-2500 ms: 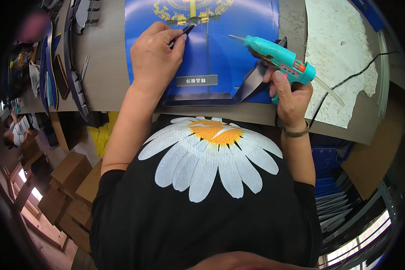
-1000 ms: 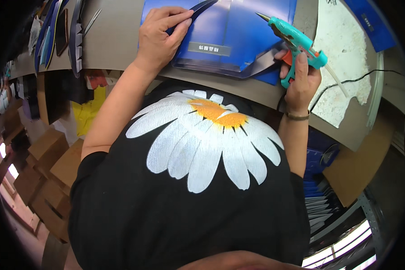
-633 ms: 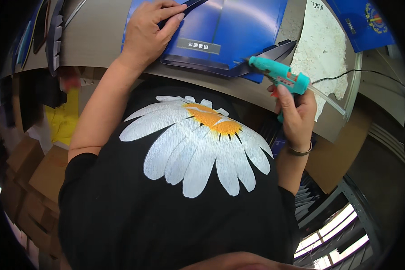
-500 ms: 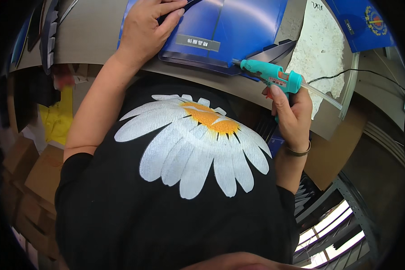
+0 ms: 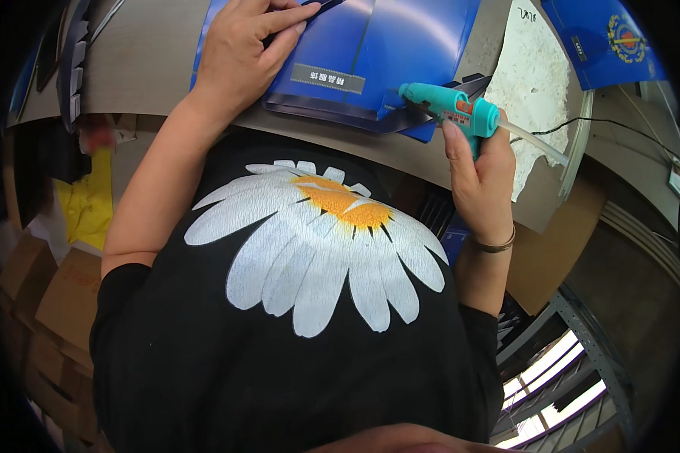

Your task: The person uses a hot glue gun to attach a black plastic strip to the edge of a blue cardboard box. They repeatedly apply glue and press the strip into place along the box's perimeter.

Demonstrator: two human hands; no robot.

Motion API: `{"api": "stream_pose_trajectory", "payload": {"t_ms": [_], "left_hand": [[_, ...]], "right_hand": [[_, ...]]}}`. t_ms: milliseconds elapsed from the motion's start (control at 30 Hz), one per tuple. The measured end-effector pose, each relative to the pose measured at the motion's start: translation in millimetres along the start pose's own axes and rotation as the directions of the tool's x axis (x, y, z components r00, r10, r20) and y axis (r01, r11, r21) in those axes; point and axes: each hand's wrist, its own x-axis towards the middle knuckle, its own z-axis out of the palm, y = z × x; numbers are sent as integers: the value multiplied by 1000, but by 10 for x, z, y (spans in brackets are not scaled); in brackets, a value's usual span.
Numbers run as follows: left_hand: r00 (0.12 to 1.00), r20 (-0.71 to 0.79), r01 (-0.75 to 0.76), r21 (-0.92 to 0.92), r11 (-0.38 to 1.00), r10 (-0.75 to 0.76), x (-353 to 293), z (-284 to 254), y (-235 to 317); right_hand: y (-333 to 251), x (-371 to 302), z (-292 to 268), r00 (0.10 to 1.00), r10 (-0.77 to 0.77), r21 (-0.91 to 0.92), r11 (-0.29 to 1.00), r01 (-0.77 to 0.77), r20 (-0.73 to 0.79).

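A flat blue printed carton (image 5: 400, 53) with a small grey label lies on the brown worktable (image 5: 143, 68) at the top of the view. My left hand (image 5: 238, 57) presses down on the carton's left part, fingers over a dark flap. My right hand (image 5: 480, 181) grips a teal glue gun (image 5: 453, 112) by its handle, index finger near the trigger. The gun's nozzle points left and touches the carton's near right edge. A clear glue stick juts out behind the gun.
A white patch crusted with dried glue (image 5: 536, 83) covers the table right of the carton, with a black cable (image 5: 604, 124) beyond it. Another blue carton (image 5: 604, 38) lies at the top right. Brown boxes (image 5: 45, 287) stand at the lower left; metal shelving (image 5: 574, 355) at the lower right.
The glue gun has come down and leftward from above the carton to its near right edge. My left hand has stayed on the carton. The view has tilted downward.
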Motion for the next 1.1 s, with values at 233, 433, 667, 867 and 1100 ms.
{"api": "stream_pose_trajectory", "payload": {"t_ms": [233, 433, 667, 867, 1100], "left_hand": [[990, 40, -139, 146, 979, 135, 7, 50, -89], [996, 75, -63, 174, 983, 51, -19, 80, -69], [996, 86, -51, 208, 977, 34, 27, 88, 38], [988, 155, -41, 245, 969, 3, 41, 53, 63], [931, 290, -318, 355, 879, 220, 321, 64, 152]], "right_hand": [[55, 254, 114, 990, -77, -14, 997, 76, -118], [13, 547, 170, 980, -116, 39, 992, 124, -164], [109, 816, 254, 961, -187, 53, 978, 201, -202], [68, 957, 269, 955, -243, 59, 965, 256, -172], [68, 1020, 225, 957, -262, -29, 965, 260, -123]]}}
